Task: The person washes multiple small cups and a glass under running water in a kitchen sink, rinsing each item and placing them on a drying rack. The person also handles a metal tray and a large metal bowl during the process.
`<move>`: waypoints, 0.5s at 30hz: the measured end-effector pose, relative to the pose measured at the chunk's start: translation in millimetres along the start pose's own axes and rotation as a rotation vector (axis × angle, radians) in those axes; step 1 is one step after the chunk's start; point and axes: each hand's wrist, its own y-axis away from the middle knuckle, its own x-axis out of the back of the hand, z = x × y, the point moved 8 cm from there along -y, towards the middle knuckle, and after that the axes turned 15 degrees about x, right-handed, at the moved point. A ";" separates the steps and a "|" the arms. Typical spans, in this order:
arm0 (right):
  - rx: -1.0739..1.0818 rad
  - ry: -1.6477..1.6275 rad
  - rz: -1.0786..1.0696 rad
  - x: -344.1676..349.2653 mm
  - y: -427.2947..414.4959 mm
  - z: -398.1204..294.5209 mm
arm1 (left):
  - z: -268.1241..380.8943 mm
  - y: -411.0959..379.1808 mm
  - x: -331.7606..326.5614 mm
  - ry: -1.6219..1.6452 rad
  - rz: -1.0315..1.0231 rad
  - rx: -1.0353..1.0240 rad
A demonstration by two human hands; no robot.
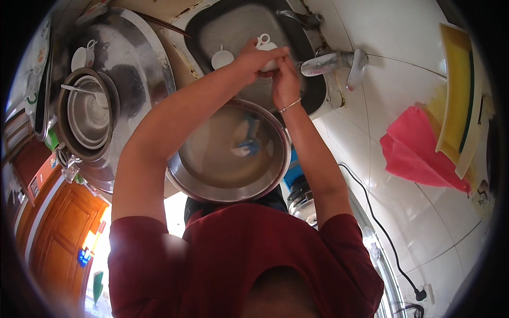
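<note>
Over the kitchen sink (242, 22), both hands hold a white cup with a ring handle (267, 44). My left hand (252, 59) wraps around it from the left, thumb lying across. From the right, my right hand (285, 79) presses its fingers against the cup; a thin bracelet circles that wrist. The fingers hide much of the cup. Another white cup (222, 59) sits in the sink, left of my hands. The metal faucet (326, 64) reaches toward my hands from the right. Closer to my body is a wide metal basin (222, 194) with murky liquid in it.
At left, a large round metal surface (135, 47) bears a white cup (82, 57) and nested metal bowls (89, 115) with a white spoon (77, 89). Chopsticks (163, 24) reach the sink's rim. A pink cloth (417, 151) hangs on the tiled right wall, above a black cord (377, 222).
</note>
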 end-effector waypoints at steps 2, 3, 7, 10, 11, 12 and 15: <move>-0.025 -0.180 -0.131 -18.5 0.5 -3.7 | 12.0 8.0 15.8 -0.007 -0.051 -0.006; -0.034 -0.258 -0.169 -21.8 -2.3 -4.7 | 24.3 15.4 25.4 -0.063 -0.038 -0.058; -0.180 -0.001 -0.292 -25.2 -12.7 20.0 | 105.5 89.1 52.2 -0.299 -0.022 -0.401; -0.074 0.607 -0.600 -18.6 -20.5 66.4 | 182.6 188.1 37.2 -0.182 -0.223 -0.745; 0.003 0.789 -0.656 -21.6 -25.9 74.3 | 200.5 212.2 29.1 -0.167 -0.390 -0.770; 0.083 0.968 -0.738 -30.2 -30.1 83.1 | 194.7 196.6 33.5 -0.190 -0.319 -0.681; 0.303 1.243 -0.957 -65.9 -23.0 98.8 | 138.5 109.0 71.6 -0.760 0.141 -0.468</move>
